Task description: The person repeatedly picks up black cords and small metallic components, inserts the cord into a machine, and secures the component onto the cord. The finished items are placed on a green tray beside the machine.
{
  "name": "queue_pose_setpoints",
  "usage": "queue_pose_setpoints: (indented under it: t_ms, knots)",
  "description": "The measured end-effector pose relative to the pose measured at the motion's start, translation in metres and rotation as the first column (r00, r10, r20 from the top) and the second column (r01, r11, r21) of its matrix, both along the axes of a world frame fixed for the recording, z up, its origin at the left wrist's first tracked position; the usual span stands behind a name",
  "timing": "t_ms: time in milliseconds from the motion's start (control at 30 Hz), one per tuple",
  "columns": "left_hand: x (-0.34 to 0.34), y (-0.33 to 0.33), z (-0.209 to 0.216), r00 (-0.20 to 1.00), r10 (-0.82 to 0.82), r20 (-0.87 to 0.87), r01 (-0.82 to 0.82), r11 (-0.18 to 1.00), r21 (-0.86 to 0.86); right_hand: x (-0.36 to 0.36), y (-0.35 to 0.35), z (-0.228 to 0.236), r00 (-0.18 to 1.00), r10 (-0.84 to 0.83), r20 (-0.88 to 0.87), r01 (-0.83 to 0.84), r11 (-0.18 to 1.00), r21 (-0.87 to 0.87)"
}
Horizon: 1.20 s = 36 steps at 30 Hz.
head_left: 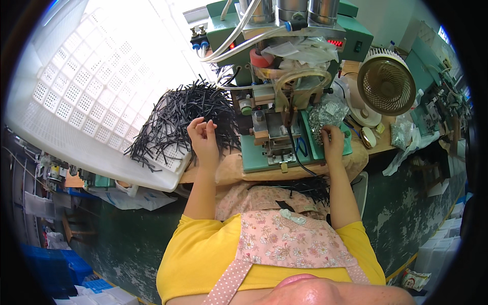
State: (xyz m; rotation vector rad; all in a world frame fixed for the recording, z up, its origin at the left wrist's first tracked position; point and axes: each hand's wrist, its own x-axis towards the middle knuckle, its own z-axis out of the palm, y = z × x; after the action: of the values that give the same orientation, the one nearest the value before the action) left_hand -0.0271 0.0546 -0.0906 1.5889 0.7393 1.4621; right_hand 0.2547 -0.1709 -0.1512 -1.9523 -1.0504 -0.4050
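My left hand [203, 141] is raised beside the right side of a large heap of thin black strips [178, 109], its fingers curled in. Whatever those fingers may hold does not show. My right hand [333, 145] reaches to a green tray [316, 148] of small shiny metal parts [321, 114], fingertips drawn together at the edge of the parts. Any piece in that pinch is too small to make out. Between both hands stands a green bench press [274, 137] with a metal fixture at its middle. A black cord hangs down its front.
A large white perforated plastic crate [86, 96] leans at the left, around the black heap. A round fan [386, 84] stands at the right, near a clear bag [401, 132] of small parts. White air hoses [236, 38] run over the press top. More black strips lie at my lap.
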Motion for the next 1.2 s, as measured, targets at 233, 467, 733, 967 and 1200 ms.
queue_pose_setpoints:
  t_ms: [233, 467, 733, 967, 1200]
  knots:
    - [0.003, -0.008, -0.011, 0.996, -0.092, -0.005, 0.091, 0.996, -0.007, -0.037, 0.015, 0.042, 0.926, 0.161, -0.341, -0.104, 0.978, 0.18]
    - [0.026, -0.027, 0.01, 0.969, -0.242, 0.053, 0.237, 0.968, 0.079, -0.076, 0.042, 0.088, 0.923, 0.286, -0.258, -0.244, 0.952, 0.183]
    - [0.052, -0.087, 0.035, 0.95, -0.19, -0.248, 0.312, 0.561, 0.767, -0.088, 0.053, 0.091, 0.741, 0.419, -0.524, -0.241, 0.895, 0.376]
    - [0.079, -0.09, 0.02, 0.925, -0.233, -0.299, 0.376, 0.456, 0.807, -0.05, 0.025, 0.079, 0.985, 0.164, -0.058, -0.142, 0.952, 0.271]
    - [0.081, -0.087, 0.011, 0.939, -0.241, -0.247, 0.332, 0.433, 0.838, 0.013, -0.014, 0.015, 0.974, -0.078, -0.214, 0.051, 0.99, -0.13]
